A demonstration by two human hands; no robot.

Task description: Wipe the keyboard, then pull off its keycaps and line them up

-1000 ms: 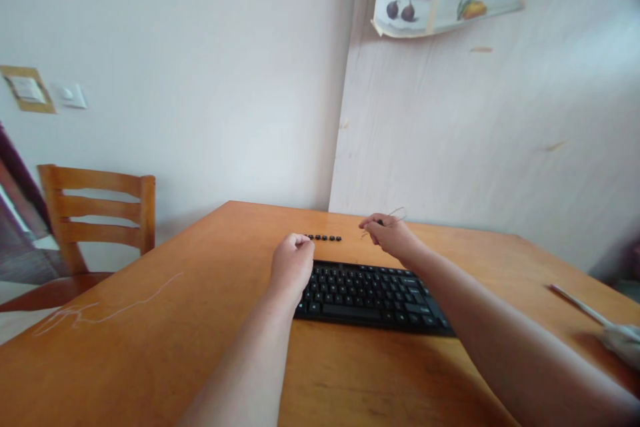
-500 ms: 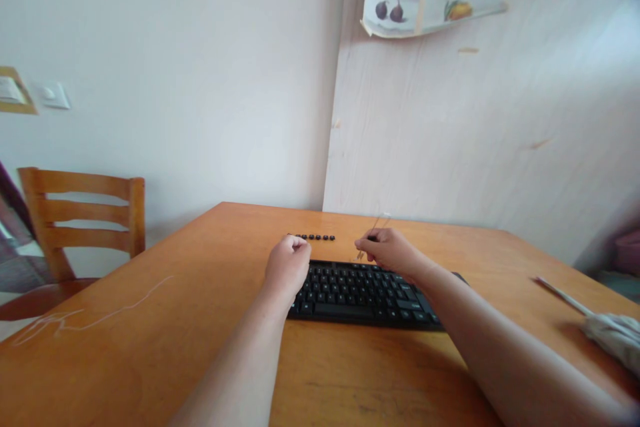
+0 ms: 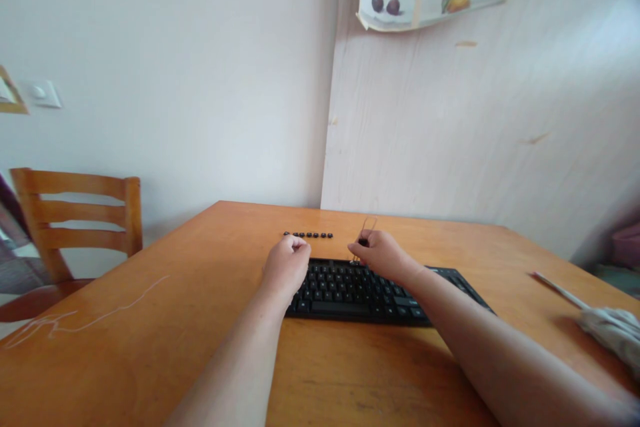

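A black keyboard [image 3: 345, 290] lies on the wooden table in front of me. My left hand [image 3: 286, 265] is closed in a loose fist over its left end; whatever the fingers hold, if anything, is hidden. Pinched in my right hand [image 3: 381, 252] is a wire keycap puller [image 3: 369, 223] with a dark handle, its loop sticking up past the fingers. The puller's lower wire ends reach the keyboard's top edge, right of the middle, where a gap in the top row of keys shows. Behind the keyboard, several black keycaps [image 3: 309, 235] stand in a row.
A thin white string [image 3: 107, 313] trails over the left side of the table [image 3: 210, 360]. To the right lie a thin stick [image 3: 560, 290] and a greyish cloth bundle [image 3: 610, 333]. A wooden chair [image 3: 83, 213] stands at the left, and a wall is behind.
My right hand has moved a little left, bringing the puller's wire ends closer to the keyboard's top edge. My left hand stays in place. The whole view has shifted slightly.
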